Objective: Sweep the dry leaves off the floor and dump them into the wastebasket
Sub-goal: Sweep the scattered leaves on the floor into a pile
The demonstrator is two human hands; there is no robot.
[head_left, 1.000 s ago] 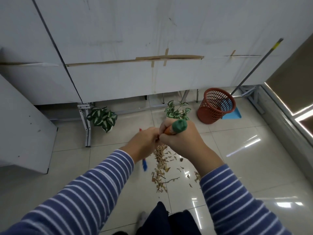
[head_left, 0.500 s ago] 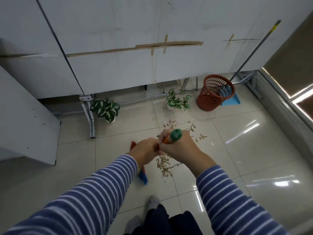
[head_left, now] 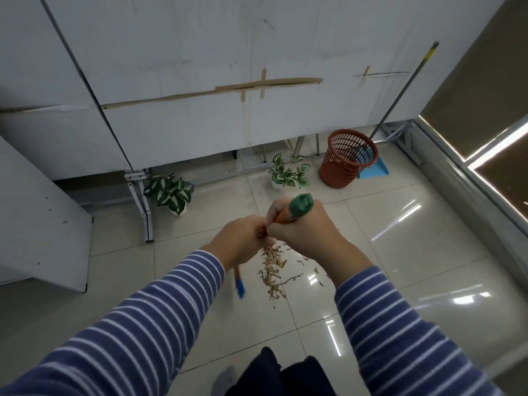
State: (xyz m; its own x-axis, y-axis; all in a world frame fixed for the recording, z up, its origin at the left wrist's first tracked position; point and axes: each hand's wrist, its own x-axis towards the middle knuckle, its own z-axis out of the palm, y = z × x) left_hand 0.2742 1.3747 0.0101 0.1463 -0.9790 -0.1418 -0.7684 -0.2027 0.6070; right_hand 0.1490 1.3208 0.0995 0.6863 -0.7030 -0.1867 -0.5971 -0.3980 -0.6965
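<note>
**Both hands on the broom, leaves heaped on the tiles**

The right hand (head_left: pixel 303 232) is wrapped round the top of a plastic broom (head_left: pixel 297 210) with an orange shaft and a dark green end cap, and the cap sticks out above the fist. The left hand (head_left: pixel 243 241) sits just beside it and a little lower, its fingers curled over the same shaft; the two hands touch at the knuckles. Below the left wrist a short length of orange shaft and the blue broom head (head_left: pixel 240 287) show against the floor; the rest of the head is hidden by the striped blue-and-white sleeve (head_left: pixel 177 304).

The dry leaves (head_left: pixel 271 272), brown and crumpled with a thin twig among them, lie in a narrow heap on the glossy beige tiled floor (head_left: pixel 400 252), just right of the blue broom head and below the hands. A few loose bits lie scattered to the right of the heap.

The round red-brown plastic mesh wastebasket (head_left: pixel 347 158) stands upright, well apart from the leaves, near the white panel wall (head_left: pixel 185 52). A light blue dustpan (head_left: pixel 377 168) with a long grey pole leans just behind it. Two small potted plants with green-and-white leaves stand along the wall, one (head_left: pixel 288 171) beside the wastebasket and one (head_left: pixel 170 191) farther left.
</note>
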